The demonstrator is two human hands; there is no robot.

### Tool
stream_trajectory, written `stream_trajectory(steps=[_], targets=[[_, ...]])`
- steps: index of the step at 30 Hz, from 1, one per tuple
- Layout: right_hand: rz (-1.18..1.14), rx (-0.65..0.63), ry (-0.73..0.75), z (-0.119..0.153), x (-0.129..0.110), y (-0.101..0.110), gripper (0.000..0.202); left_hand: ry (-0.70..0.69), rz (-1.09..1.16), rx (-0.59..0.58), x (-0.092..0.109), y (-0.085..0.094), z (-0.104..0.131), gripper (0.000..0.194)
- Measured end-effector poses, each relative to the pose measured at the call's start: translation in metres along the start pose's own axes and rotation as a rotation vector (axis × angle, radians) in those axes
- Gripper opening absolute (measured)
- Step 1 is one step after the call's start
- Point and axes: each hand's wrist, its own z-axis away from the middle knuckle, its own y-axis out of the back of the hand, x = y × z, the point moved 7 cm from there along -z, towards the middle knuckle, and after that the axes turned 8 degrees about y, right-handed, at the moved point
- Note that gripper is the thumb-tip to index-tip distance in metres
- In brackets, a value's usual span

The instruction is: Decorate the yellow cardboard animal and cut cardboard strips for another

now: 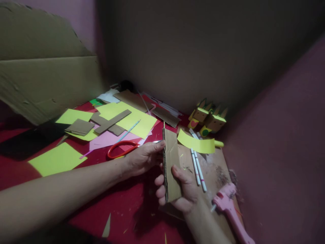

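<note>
1. While the R hand [186,191] is closed firmly on the cardboard piece [172,159], thumb on the face & fingertips round the far edge, the L hand [146,156] puts its thumb at approx 11 o'clock of the piece.
2. This piece is just below view centre, btwn 5 & 6 o'clock.
3. To hold it well, I think the R thumb should press flat, w/o bending the card; L fingertips can check if the edge is level.
4. Glue gun [227,200] lies btwn 4 & 5 o'clock; pls keep the R wrist away, bc it may be hot.
5. Hidden: most L fingers, so I cannot tell if this hand pinches. Scissors [123,149] at 8 o'clock have blades mostly covered. Gun handle is cut off at bottom.
</note>
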Motion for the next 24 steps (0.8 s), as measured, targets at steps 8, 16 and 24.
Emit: stream_trajectory(steps=[8,16,24], targets=[[0.043,0.029,0.027,-0.0010,-0.0048,-0.0001,0.040,-0.020,-0.044,0.057,0.0068,0.0013,0.0023,0.046],[0.108,0.086,0.024,0.0009,-0.0050,0.0048,0.036,0.003,-0.097,0.009,0.0078,0.0001,0.0048,0.042],[0.138,0.091,0.046,-0.0006,-0.0076,0.0018,0.031,0.000,-0.090,-0.003,0.0075,0.0045,0.0004,0.046]])
